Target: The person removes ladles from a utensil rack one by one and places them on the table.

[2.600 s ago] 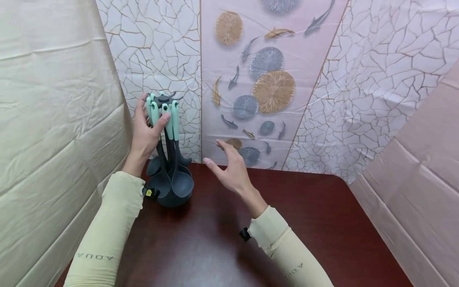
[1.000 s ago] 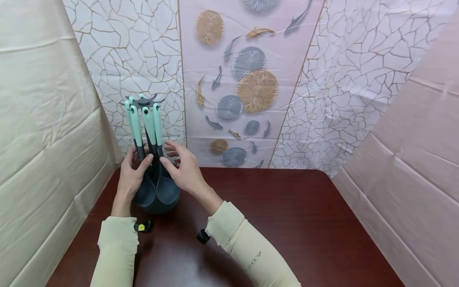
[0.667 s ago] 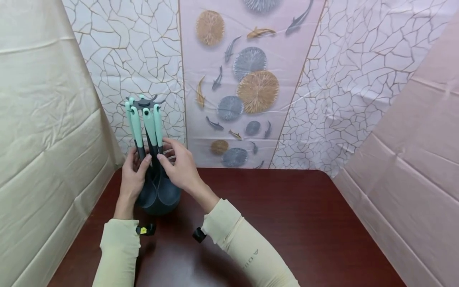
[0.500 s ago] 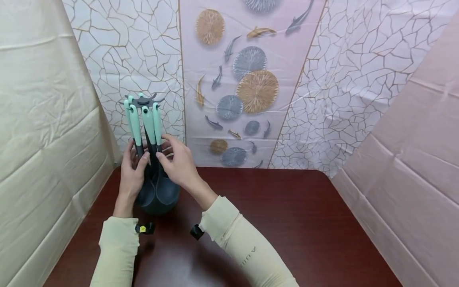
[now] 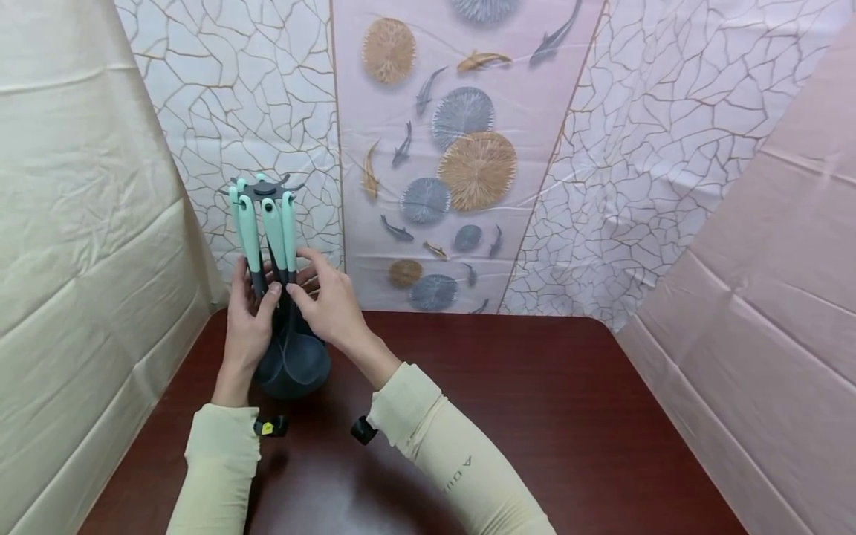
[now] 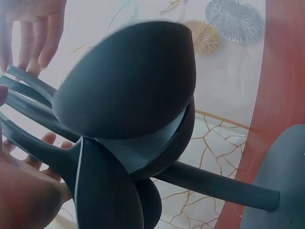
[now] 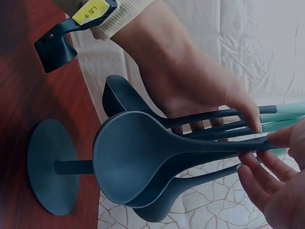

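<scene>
So the big change is that it's a two-hand job now: a couple of seconds back the left hand (image 5: 247, 327) was way up by the mint handles (image 5: 273, 232) and the right hand (image 5: 334, 308) was just floating out to the side. Now both are down on the dark shafts of the utensil set (image 5: 281, 276), which stands left of center in the frame, near the back edge of the table (image 5: 535, 416). Left has its fingers curled behind the shafts with the thumb in front; right has the shaft of the front ladle (image 7: 128, 155) between thumb and fingers, lower right in the right wrist view. How hard either squeezes, can't tell. Over the last second the right one crept in and a touch higher. The base (image 7: 53, 167) sits on the table, lower left there, and the handles look hung up top, so I'd call it steadying or straightening, nothing unhooked yet imo.
</scene>
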Action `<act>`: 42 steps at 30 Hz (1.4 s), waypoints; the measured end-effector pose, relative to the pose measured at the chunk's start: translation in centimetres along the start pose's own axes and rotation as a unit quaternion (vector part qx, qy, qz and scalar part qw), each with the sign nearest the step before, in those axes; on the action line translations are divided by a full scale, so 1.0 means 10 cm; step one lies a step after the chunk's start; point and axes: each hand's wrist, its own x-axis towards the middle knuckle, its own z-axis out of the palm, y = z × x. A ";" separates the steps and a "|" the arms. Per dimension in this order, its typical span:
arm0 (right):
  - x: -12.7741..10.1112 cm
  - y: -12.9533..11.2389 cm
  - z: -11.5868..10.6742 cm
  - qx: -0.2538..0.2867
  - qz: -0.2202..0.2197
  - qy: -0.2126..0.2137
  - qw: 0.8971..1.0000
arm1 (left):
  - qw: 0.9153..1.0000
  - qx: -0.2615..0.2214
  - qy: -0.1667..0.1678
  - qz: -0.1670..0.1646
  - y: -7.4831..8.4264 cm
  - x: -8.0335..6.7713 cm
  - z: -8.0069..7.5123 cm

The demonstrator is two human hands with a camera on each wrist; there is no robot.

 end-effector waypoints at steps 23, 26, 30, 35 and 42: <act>-0.03 0.01 -0.10 0.021 -0.018 0.003 1.000 | 1.000 0.001 0.012 0.000 0.00 0.01 -0.02; -0.04 0.01 -0.14 0.021 -0.018 0.001 1.000 | 1.000 0.004 0.011 -0.005 0.00 0.01 -0.02; -0.04 0.01 -0.18 0.019 -0.022 0.001 1.000 | 1.000 0.008 0.009 -0.012 -0.01 0.01 -0.02; -0.05 -0.01 -0.22 0.022 -0.024 0.000 0.999 | 1.000 0.014 0.010 -0.013 -0.03 0.01 -0.02; -0.04 0.00 -0.25 0.016 -0.030 0.005 0.999 | 1.000 0.017 0.011 -0.015 -0.04 0.02 -0.03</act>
